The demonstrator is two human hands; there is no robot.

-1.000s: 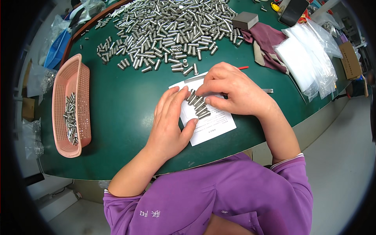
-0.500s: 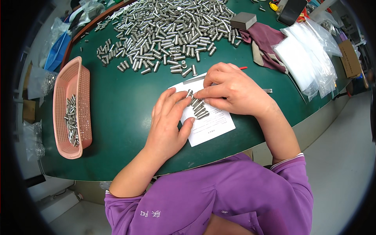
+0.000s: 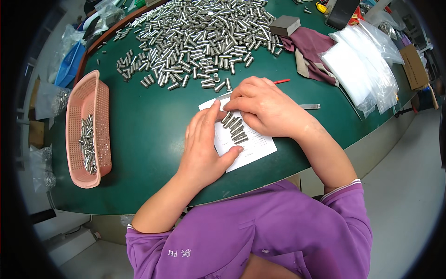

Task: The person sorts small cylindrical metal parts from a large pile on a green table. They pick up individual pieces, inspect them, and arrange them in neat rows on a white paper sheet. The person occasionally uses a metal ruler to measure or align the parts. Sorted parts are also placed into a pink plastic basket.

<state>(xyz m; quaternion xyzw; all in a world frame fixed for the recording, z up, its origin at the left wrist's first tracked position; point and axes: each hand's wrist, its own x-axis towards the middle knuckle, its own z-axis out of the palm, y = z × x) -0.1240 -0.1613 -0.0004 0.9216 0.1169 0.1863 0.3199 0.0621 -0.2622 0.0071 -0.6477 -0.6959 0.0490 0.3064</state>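
Observation:
A short row of headed metal pins (image 3: pixel 235 128) lies side by side on a printed white sheet (image 3: pixel 254 151), between my two hands. My left hand (image 3: pixel 199 149) rests along the left of the row, fingers stretched forward and thumb spread toward its near end. Over the far right of the sheet, my right hand (image 3: pixel 267 107) has its fingers bent in at the row's far end, close to the left fingertips. Whatever those right fingers pinch is hidden. Beyond the hands spreads a big heap of similar metal pins (image 3: pixel 204 39).
A pink perforated basket (image 3: pixel 103 125) holding more pins stands at the left. Right of the heap are a grey block (image 3: pixel 285 25), a maroon cloth (image 3: pixel 316 46) and clear plastic bags (image 3: pixel 357 69). A red stick (image 3: pixel 282 81) and a metal strip (image 3: pixel 310 106) lie beyond my right hand.
My left fingers have straightened and its thumb has moved toward the row's near end. My right hand has shifted slightly left, uncovering more of the metal strip.

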